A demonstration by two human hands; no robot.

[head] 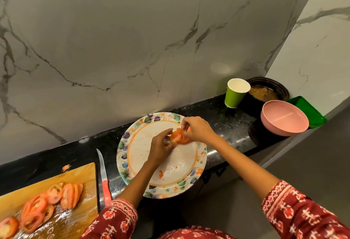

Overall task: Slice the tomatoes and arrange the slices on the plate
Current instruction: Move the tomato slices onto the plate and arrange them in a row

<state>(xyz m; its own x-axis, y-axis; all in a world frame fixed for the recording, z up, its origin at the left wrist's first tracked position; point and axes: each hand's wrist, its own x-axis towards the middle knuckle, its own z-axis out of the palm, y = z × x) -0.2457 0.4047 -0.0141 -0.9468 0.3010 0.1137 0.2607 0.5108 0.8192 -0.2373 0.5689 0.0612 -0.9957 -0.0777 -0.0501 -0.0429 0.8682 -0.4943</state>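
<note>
Floral-rimmed and white in the middle, the plate (pixel 144 155) sits on the black counter (pixel 223 113) and overhangs its near edge. Over the far right part of the plate both hands meet around a small stack of tomato slices (pixel 178 136). The left hand (pixel 161 145) has its fingers curled, its grip pinching the left side of the stack. The right hand (pixel 198 129) comes in from the right, its fingertips pinching the top and right side of the same slices. Whether the stack rests on the plate or is held just above it cannot be told. A small scrap of tomato (pixel 161 174) lies on the plate's near part, beside the left forearm, with smears of juice around it.

Left of the plate, a knife (pixel 103 174) with a red handle lies on the counter, blade pointing away from the person. Further left of the plate is a wooden cutting board (pixel 83 174) carrying more sliced tomato (pixel 55 197), fanned out and wet. A bit of tomato (pixel 66 167) lies at the board's far edge.

Right of the plate, well apart, stand a green paper cup (pixel 235 94), a dark pot (pixel 269 91) behind it, a pink bowl (pixel 284 119) and a green tray (pixel 310 109). Both sleeves (pixel 295 206) are red with a white pattern.
</note>
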